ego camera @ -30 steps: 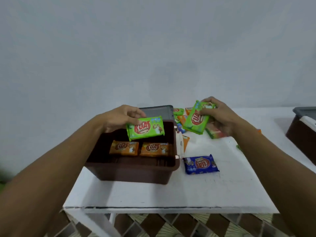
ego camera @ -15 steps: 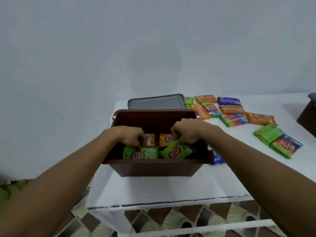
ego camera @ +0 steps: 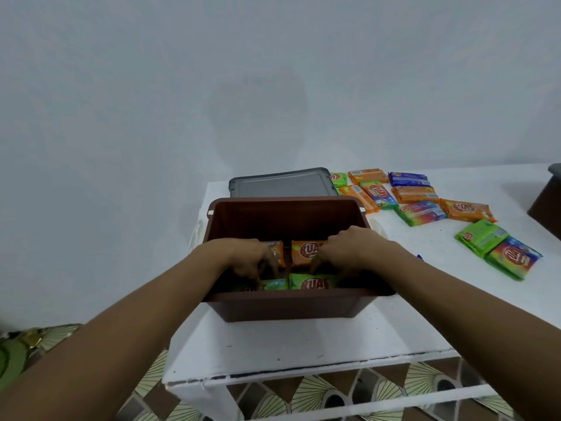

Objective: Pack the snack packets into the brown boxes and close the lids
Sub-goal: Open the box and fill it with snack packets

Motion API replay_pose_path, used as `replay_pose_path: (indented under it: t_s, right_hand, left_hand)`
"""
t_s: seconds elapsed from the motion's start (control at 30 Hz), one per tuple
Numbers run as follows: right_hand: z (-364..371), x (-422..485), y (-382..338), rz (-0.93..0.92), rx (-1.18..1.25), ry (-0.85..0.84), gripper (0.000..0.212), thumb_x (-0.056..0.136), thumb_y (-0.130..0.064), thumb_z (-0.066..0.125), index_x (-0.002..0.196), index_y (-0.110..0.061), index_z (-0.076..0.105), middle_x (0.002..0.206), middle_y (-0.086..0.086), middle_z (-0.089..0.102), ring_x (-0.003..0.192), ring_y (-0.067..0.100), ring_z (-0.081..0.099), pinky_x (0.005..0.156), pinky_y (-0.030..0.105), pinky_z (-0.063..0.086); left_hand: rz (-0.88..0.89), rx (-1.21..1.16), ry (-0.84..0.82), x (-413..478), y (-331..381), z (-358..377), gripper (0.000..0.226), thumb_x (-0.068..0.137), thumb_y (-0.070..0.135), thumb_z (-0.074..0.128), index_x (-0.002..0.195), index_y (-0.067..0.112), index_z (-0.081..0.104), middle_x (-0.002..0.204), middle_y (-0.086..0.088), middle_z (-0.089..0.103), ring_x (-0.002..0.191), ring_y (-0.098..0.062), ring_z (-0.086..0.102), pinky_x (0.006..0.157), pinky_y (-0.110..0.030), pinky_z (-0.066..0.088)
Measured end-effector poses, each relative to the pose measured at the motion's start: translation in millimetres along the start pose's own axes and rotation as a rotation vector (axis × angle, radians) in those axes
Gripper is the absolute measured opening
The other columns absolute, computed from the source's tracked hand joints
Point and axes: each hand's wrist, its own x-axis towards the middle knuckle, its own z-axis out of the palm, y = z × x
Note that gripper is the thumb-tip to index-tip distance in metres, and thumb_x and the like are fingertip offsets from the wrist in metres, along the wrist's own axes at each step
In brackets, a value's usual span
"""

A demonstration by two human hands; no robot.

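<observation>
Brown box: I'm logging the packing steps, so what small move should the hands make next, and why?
Probably lift the right hand out toward the loose packets on the table. Both green packets already lie in the brown box in front of the orange ones, and many remain outside.
</observation>
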Motion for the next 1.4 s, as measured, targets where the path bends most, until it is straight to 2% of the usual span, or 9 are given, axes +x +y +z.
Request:
replay_pose_path:
  t_s: [0.2,0.4,0.5,0.63,0.8,0.9,1.03,1.2,1.4]
  right_hand:
    - [-2,1,1,-0.003,0.055,-0.081,0.037,0.094,-0.022,0.057,0.127,-0.038,0.056,0.13,-0.001,0.052,0.112,0.024,0.055,0.091,0.042,0.052]
    - [5,5,5,0.009,0.123,0.194,0.032,0.094,-0.024,0.058,0.124,-0.033,0.056,0.123,-0.003,0.057,0.103,0.016,0.056,0.083,0.034,0.054]
    - [9,8,4,0.011,0.02,0.156,0.038,0.094,-0.027,0.057,0.131,-0.031,0.054,0.129,-0.002,0.057,0.115,0.021,0.055,0.096,0.042,0.046]
    - [5,4,0,0.073,-0.026,0.138,0.03,0.096,-0.028,0.054,0.126,-0.029,0.059,0.112,0.002,0.063,0.106,0.022,0.057,0.101,0.047,0.034]
    - [2,-14,10,0.121,0.076,0.435,0.025,0.095,-0.032,0.041,0.1,-0.028,0.066,0.095,-0.006,0.064,0.096,0.016,0.055,0.095,0.044,0.035]
    - [9,-38,31,0.155,0.201,0.621,0.026,0.093,-0.028,0.045,0.11,-0.031,0.065,0.109,-0.011,0.064,0.109,0.014,0.052,0.098,0.044,0.035]
    - [57,-81,78,0.339,0.39,0.851,0.032,0.093,-0.024,0.054,0.125,-0.023,0.06,0.123,-0.001,0.064,0.116,0.022,0.054,0.096,0.043,0.042]
    - [145,-130,139,0.677,0.41,0.507,0.047,0.094,-0.036,0.053,0.139,-0.027,0.044,0.143,0.0,0.048,0.132,0.021,0.041,0.108,0.046,0.036]
    - [240,-173,193,0.952,0.55,0.326,0.069,0.082,-0.06,0.054,0.139,-0.025,0.036,0.147,0.008,0.032,0.132,0.035,0.032,0.103,0.055,0.034]
  left_hand:
    - [-0.007,-0.01,-0.06,-2,-1,-3,0.035,0.088,0.014,0.066,0.12,0.027,0.061,0.119,0.0,0.053,0.11,-0.021,0.05,0.09,-0.036,0.047]
    - [0.04,0.003,0.25,-4,-6,-4,0.022,0.093,0.019,0.058,0.113,0.024,0.068,0.112,0.003,0.054,0.1,-0.015,0.054,0.085,-0.032,0.05]
    - [0.016,0.094,0.315,-2,-8,-4,0.023,0.095,0.023,0.055,0.115,0.028,0.066,0.115,0.002,0.048,0.105,-0.018,0.051,0.084,-0.033,0.048]
    - [-0.026,0.115,0.288,-4,-4,-6,0.028,0.097,0.026,0.051,0.121,0.031,0.065,0.123,0.004,0.048,0.112,-0.018,0.047,0.084,-0.032,0.044]
    - [-0.056,0.144,0.244,-7,5,-20,0.035,0.096,0.022,0.047,0.127,0.032,0.06,0.131,0.001,0.054,0.111,-0.021,0.055,0.094,-0.041,0.048]
    - [-0.026,0.181,0.395,-7,22,-41,0.037,0.097,0.023,0.045,0.13,0.035,0.055,0.131,0.004,0.055,0.115,-0.021,0.053,0.093,-0.044,0.048]
    - [0.073,0.216,0.626,7,63,-67,0.036,0.098,0.019,0.041,0.125,0.031,0.059,0.126,0.002,0.057,0.114,-0.02,0.051,0.091,-0.042,0.047]
    - [0.197,0.215,0.783,45,128,-88,0.029,0.098,0.026,0.045,0.121,0.025,0.063,0.122,0.0,0.059,0.115,-0.021,0.05,0.095,-0.039,0.041]
    - [0.222,0.207,0.676,109,221,-94,0.03,0.097,0.036,0.048,0.124,0.028,0.058,0.127,0.003,0.057,0.118,-0.018,0.05,0.097,-0.042,0.044]
